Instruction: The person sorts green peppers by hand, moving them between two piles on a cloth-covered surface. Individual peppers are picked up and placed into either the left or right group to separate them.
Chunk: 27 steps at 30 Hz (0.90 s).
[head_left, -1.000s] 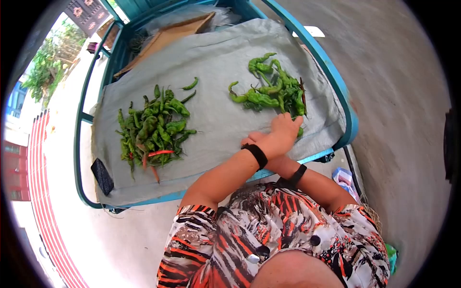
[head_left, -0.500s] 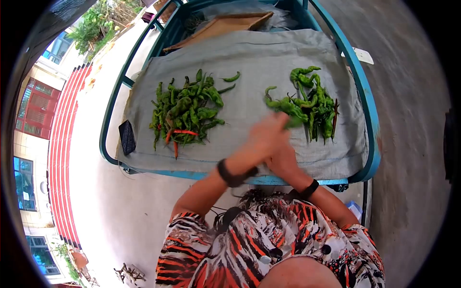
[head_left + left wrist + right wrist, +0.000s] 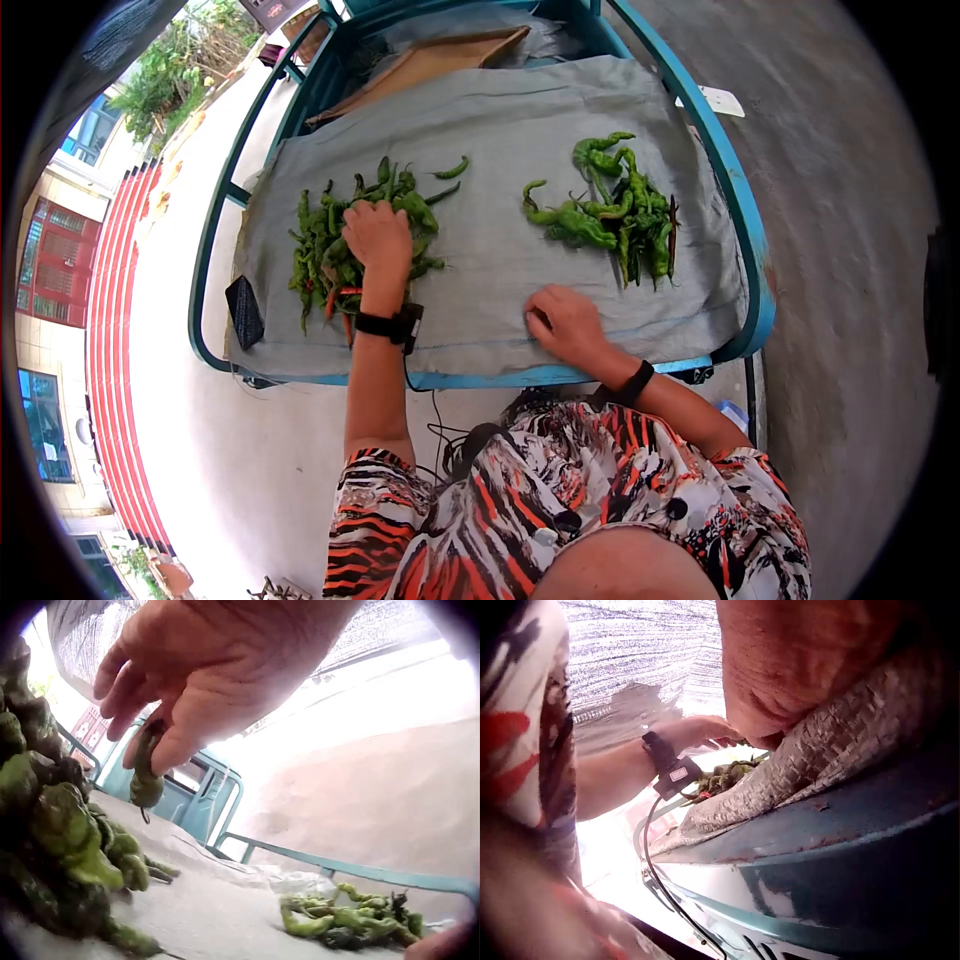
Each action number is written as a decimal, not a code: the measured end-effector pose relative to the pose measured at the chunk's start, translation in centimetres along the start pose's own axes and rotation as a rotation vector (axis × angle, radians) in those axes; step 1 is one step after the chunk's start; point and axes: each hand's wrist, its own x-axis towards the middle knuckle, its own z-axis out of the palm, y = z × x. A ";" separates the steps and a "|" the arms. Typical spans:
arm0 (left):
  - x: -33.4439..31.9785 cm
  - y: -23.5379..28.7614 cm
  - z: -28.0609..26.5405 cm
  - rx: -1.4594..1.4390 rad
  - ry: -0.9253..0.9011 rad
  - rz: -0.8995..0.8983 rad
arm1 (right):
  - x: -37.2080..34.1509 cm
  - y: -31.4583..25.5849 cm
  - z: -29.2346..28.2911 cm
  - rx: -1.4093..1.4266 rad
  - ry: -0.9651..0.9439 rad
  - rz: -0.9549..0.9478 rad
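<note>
My left hand (image 3: 377,238) is over the left heap of green peppers (image 3: 313,232), fingers pointing down. In the left wrist view its thumb and fingers pinch a small green pepper (image 3: 148,787), which hangs tip down beside the heap. A few red peppers (image 3: 348,291) show at the heap's near side. My right hand (image 3: 570,325) rests loosely curled on the grey cloth (image 3: 480,250) near the front edge, holding nothing visible. Beyond it lies a smaller heap of long, curled green peppers (image 3: 640,215), with a dark dried pepper (image 3: 673,240) at its right side.
The cloth covers a blue-green cart bed with a raised side rail (image 3: 735,180). A brown board (image 3: 430,65) lies at the back. A dark patterned object (image 3: 244,312) sits at the front left corner. Two loose green peppers (image 3: 452,168) lie right of the left heap.
My left hand has swung left, from beside the right heap to over the left heap. The two arms, crossed earlier, are now apart; my right hand stays near the front edge.
</note>
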 end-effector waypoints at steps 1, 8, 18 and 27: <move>0.4 0.0 0.0 0.058 0.034 -0.019 | 0.0 0.1 0.0 0.000 -0.015 0.010; -1.0 10.6 -0.6 -0.682 -0.105 0.686 | 0.0 0.1 -0.2 -0.007 -0.077 0.050; -4.0 18.2 2.7 -0.631 -0.278 0.761 | 0.0 0.3 0.1 0.016 -0.029 0.053; -5.0 14.5 -0.9 -0.790 -0.529 0.465 | -0.1 0.1 0.5 0.018 -0.013 0.078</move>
